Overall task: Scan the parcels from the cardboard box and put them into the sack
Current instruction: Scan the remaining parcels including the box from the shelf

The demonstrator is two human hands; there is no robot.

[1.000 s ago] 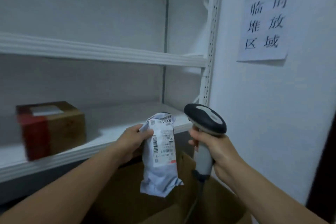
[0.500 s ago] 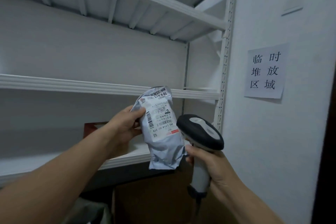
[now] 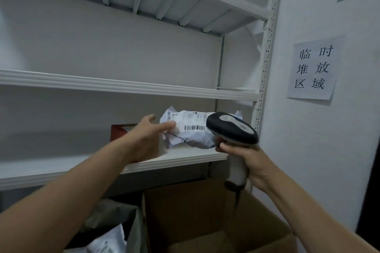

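Left grip (image 3: 148, 139) spread, fingertips on parcel (image 3: 192, 132); right grip (image 3: 249, 160) around scanner (image 3: 232, 129)

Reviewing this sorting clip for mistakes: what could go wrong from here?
The parcel lies on the shelf, not in the sack, so it may get left there. The left hand is open at its end, not gripping; nudged, it might drop into the cardboard box below.
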